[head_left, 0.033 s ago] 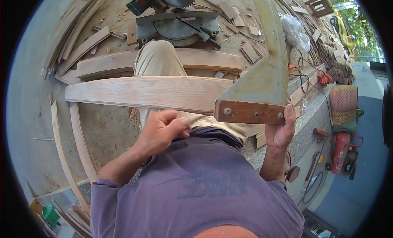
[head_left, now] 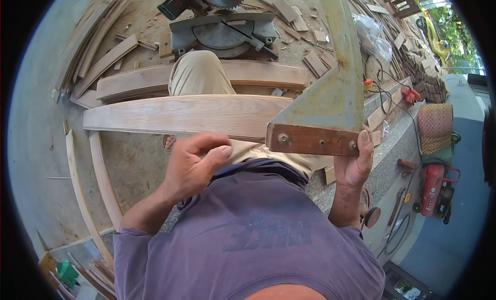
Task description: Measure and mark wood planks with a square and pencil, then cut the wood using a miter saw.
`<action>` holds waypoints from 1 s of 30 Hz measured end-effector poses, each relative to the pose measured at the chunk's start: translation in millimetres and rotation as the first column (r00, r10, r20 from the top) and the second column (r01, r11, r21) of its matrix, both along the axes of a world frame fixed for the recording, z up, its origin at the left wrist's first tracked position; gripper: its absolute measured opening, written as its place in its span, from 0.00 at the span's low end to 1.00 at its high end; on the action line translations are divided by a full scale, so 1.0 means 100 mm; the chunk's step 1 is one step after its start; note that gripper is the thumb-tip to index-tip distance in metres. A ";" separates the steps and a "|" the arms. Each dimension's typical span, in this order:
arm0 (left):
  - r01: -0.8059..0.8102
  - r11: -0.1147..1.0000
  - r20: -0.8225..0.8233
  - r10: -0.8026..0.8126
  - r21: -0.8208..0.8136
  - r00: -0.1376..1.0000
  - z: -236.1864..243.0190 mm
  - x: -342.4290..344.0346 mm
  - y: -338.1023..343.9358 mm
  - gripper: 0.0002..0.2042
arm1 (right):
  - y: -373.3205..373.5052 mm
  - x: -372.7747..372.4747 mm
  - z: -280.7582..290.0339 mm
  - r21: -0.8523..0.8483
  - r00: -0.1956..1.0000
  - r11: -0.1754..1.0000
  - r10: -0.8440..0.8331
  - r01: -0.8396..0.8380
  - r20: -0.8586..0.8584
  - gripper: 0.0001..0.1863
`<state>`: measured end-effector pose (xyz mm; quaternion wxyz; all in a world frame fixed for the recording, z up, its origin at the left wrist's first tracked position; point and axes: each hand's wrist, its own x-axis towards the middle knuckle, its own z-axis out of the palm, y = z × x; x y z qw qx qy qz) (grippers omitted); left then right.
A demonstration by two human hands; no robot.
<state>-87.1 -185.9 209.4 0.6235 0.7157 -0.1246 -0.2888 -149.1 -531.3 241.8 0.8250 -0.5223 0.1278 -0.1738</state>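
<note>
The left hand (head_left: 195, 163) has edged up toward the curved plank (head_left: 170, 114) at 10 o'clock, loosely curled—whether gripping anything, I cannot tell—while the right hand (head_left: 355, 164) grasps the try square (head_left: 330, 96) at 2 o'clock by its wooden stock (head_left: 305, 139), seemingly leaving the blade (head_left: 339, 31) unobstructed.

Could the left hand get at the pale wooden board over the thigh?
Likely yes: the left hand is right at the near edge of the pale wooden board, with nothing visible between them.

The dusty floor (head_left: 137, 158) is carrying a saw (head_left: 225, 35); curved boards (head_left: 268, 75) are lying near it, long planks (head_left: 98, 34) are resting at the left, and wood scraps (head_left: 313, 63) are lying scattered about.
</note>
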 end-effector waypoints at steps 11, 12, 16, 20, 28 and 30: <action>-0.109 0.937 0.764 -0.199 0.331 0.613 0.47 0.56 -0.59 0.27 | 0.92 0.38 0.08 -0.356 0.977 0.913 0.215 -0.198 0.007 0.10; -0.097 0.930 0.743 -0.217 0.354 0.633 0.40 0.56 -0.57 0.27 | 0.85 0.37 0.08 -0.354 0.979 0.916 0.203 -0.186 0.013 0.10; -0.045 0.946 0.729 -0.216 0.320 0.650 0.11 0.49 -0.25 0.22 | 0.33 0.29 -0.04 -0.247 0.987 0.957 0.159 -0.149 0.019 0.16; -0.033 0.927 0.705 -0.260 0.373 0.660 -0.16 0.30 0.00 0.21 | 0.13 0.15 -0.36 -0.191 0.977 0.976 0.068 -0.107 -0.202 0.16; -0.059 0.857 0.680 -0.362 0.512 0.638 -0.37 0.13 -0.02 0.19 | 0.51 0.14 -0.65 -0.077 0.867 0.902 0.381 -0.425 -0.321 0.19; -0.036 0.862 0.681 -0.374 0.506 0.630 -0.43 0.21 -0.06 0.19 | 0.51 0.19 -0.66 -0.075 0.858 0.898 0.387 -0.434 -0.339 0.19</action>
